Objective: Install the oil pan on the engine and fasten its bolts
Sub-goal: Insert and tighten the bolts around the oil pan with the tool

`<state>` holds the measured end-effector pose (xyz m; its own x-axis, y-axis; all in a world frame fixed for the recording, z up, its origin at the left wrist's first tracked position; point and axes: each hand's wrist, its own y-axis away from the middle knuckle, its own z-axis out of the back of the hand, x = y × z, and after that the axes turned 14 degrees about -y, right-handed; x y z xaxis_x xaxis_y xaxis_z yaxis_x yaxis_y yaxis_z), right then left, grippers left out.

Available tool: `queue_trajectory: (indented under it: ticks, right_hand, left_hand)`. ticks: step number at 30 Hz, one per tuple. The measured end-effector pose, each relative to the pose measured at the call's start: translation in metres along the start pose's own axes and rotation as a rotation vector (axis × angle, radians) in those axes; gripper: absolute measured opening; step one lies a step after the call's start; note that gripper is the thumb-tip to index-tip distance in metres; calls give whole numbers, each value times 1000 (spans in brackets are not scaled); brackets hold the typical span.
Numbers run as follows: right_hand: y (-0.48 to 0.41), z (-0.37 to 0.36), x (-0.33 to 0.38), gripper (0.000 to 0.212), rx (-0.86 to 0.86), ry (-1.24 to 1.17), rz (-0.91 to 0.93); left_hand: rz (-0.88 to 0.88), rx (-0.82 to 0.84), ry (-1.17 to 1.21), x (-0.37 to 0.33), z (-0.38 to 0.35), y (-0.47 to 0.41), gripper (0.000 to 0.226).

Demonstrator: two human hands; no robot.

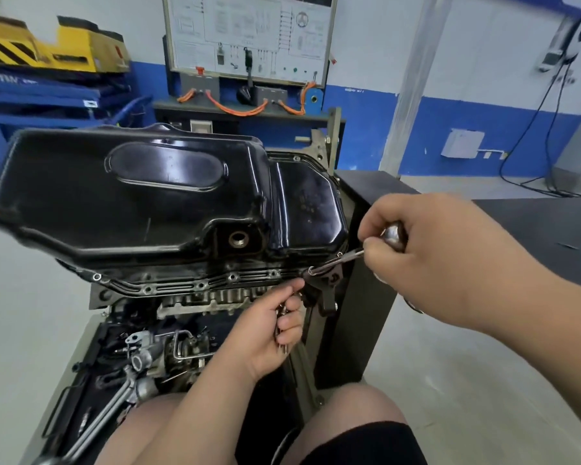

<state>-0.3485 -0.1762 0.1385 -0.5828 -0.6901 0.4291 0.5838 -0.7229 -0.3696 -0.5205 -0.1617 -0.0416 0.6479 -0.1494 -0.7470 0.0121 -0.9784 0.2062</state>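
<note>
The black oil pan (pixel 141 196) sits on top of the upturned engine (pixel 188 300), its flange running along the near edge with several bolt holes. My right hand (pixel 426 253) grips the shiny handle of a socket driver (pixel 336 261) whose tip meets the flange at the pan's near right corner. Just below that corner, my left hand (pixel 265 330) holds a small bunch of bolts (pixel 280 315) in curled fingers. An open threaded drain hole (pixel 238 239) shows in the pan's near wall.
The engine hangs in a grey stand (pixel 356 270) with a black plate on the right. A ratchet wrench (pixel 114 407) lies among engine parts at lower left. My knees are at the bottom. A training board, blue lift and yellow machine stand behind.
</note>
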Motion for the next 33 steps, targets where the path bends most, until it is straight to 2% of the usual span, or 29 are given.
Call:
queue_trajectory:
  ticks: [4, 9, 12, 19, 33]
  right_hand:
    - [-3, -1, 0, 12, -36, -17, 1]
    - [-2, 0, 1, 12, -39, -61, 14]
    - [-2, -1, 2, 12, -44, -80, 21]
    - [-5, -6, 3, 11, -23, -90, 42]
    - [-1, -12, 2, 11, -3, -154, 30]
  left_hand:
    - [-23, -113, -26, 2, 1, 2, 18]
    - [-44, -121, 65, -1, 5, 0, 35]
    - [-86, -110, 96, 0, 7, -3, 31]
    - [-170, -179, -39, 1, 11, -7, 17]
    - [-164, -232, -32, 8, 11, -15, 18]
